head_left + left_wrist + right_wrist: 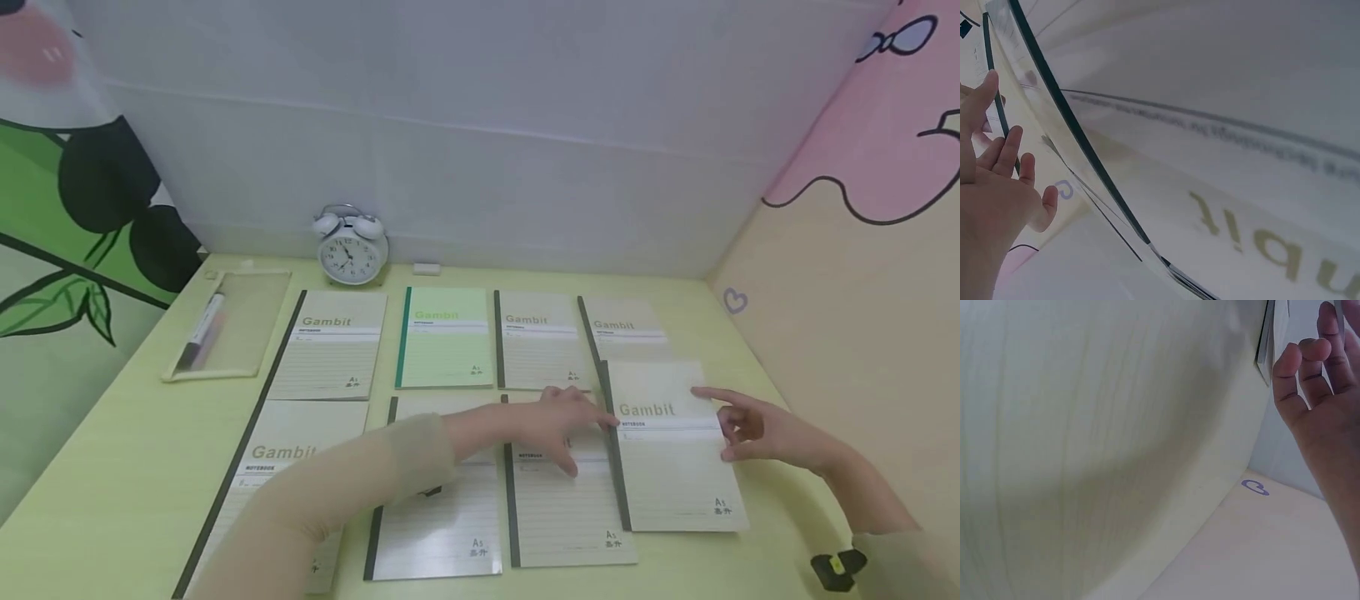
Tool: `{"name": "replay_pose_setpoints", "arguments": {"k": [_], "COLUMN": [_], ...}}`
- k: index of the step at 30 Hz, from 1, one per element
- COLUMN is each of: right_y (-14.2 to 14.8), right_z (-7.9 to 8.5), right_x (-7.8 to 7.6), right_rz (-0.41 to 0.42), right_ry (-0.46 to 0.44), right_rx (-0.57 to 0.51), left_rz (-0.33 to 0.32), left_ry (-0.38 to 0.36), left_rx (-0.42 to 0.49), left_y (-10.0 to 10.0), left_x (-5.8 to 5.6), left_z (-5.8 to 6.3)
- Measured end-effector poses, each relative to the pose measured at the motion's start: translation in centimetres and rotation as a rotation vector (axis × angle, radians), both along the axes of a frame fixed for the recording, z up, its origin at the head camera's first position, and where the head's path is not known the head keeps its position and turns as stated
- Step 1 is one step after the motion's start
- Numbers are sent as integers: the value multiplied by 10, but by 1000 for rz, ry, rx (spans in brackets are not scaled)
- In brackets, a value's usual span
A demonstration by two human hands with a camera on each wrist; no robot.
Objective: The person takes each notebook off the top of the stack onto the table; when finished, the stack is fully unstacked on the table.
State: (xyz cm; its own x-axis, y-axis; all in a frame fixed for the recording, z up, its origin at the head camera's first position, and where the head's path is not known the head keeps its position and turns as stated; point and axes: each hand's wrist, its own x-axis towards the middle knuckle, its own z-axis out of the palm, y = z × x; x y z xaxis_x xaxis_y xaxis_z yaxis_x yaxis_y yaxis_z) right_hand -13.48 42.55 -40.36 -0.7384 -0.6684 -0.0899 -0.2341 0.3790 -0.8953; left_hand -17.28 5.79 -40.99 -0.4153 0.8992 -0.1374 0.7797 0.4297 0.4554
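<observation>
A pale Gambit notebook (pixel 667 475) with a dark spine is at the front right, overlapping its neighbours in the head view. My right hand (pixel 776 429) grips its right edge, index finger on the cover and thumb lower down that side. In the right wrist view, a thin notebook edge (pixel 1339 317) passes between the fingers of this hand (pixel 1329 394). From the other side my left hand (pixel 558 423) reaches across, a fingertip at the spine and the thumb apart from it. The left wrist view has this hand (pixel 997 187) with its fingers spread beside the spine.
More notebooks lie in two rows: a green one (pixel 446 350) and pale ones, including the back right notebook (pixel 626 337) and a front notebook (pixel 570 517). Behind them stand a white alarm clock (pixel 350 254) and an eraser (pixel 427 269). A mesh pouch (pixel 255 325) holds a marker.
</observation>
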Motion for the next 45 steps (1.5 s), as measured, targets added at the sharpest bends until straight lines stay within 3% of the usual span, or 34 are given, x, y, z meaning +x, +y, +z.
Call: {"name": "replay_pose_setpoints", "arguments": {"k": [7, 12, 17, 23, 28, 31, 39, 45], "right_y": [5, 9, 11, 11, 10, 10, 4, -16], "right_z": [-12, -19, -23, -24, -25, -24, -1, 34], "right_x": [1, 4, 6, 8, 7, 6, -6, -20], "right_rz": [17, 19, -3, 7, 32, 32, 29, 2], "right_ry": [-87, -87, -33, 33, 144, 158, 276, 390], "right_rx": [12, 19, 85, 205, 253, 274, 276, 309], "left_rz": [-46, -76, -83, -72, -61, -57, -39, 17], "left_ry": [47, 81, 121, 69, 48, 41, 61, 41], "left_rx": [-93, -110, -127, -122, -115, -115, -85, 0], "left_y": [7, 9, 10, 9, 10, 10, 4, -20], "left_x": [5, 2, -3, -7, -9, -9, -15, -15], "left_z": [-4, -8, -10, -7, -6, -6, -1, 22]}}
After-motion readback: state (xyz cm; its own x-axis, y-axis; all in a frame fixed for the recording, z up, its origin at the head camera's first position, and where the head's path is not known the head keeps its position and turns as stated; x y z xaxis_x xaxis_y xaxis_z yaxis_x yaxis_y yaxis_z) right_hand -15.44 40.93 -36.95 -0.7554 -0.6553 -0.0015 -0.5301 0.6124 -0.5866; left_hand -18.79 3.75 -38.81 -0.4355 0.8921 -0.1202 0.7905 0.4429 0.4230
